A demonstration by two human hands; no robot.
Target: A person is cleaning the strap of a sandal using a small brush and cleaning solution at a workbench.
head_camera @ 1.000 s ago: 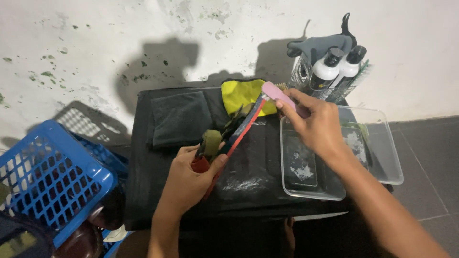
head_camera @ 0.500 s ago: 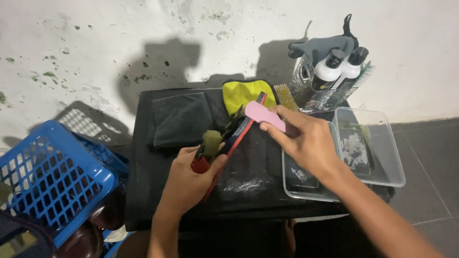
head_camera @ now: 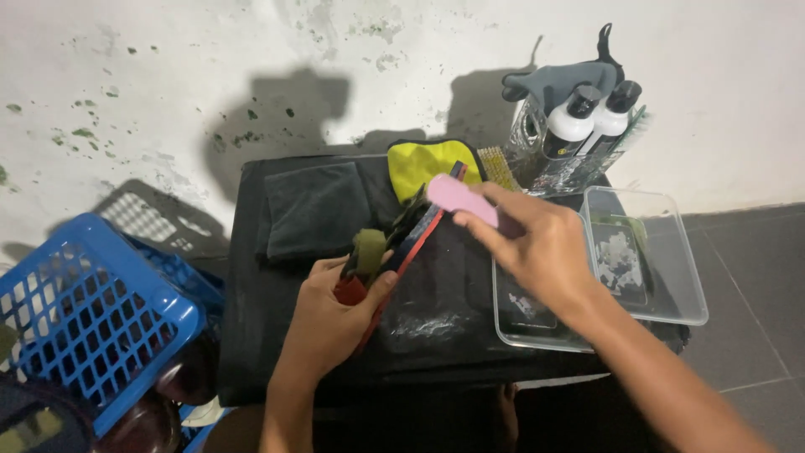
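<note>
A: What is held in the left hand?

B: A shoe with a red sole edge is gripped at its near end, the fingers closed around it and the thumb pressed against its side. Its long axis is seen running from the hand, low and left, up and to the right, so that the far end is pointed toward the yellow cloth near the wall.

A: And the right hand?

B: A pink brush is clamped between its fingers and thumb. The brush is held just above the far end of the shoe, its length laid from upper left to lower right. Whether the shoe is touched by it cannot be told.

A: Where is all this placed?

B: Over a black covered table. A dark folded towel is laid to the left, a clear plastic tray to the right, and two white bottles are stood by the wall. A blue basket is set at the far left.
</note>
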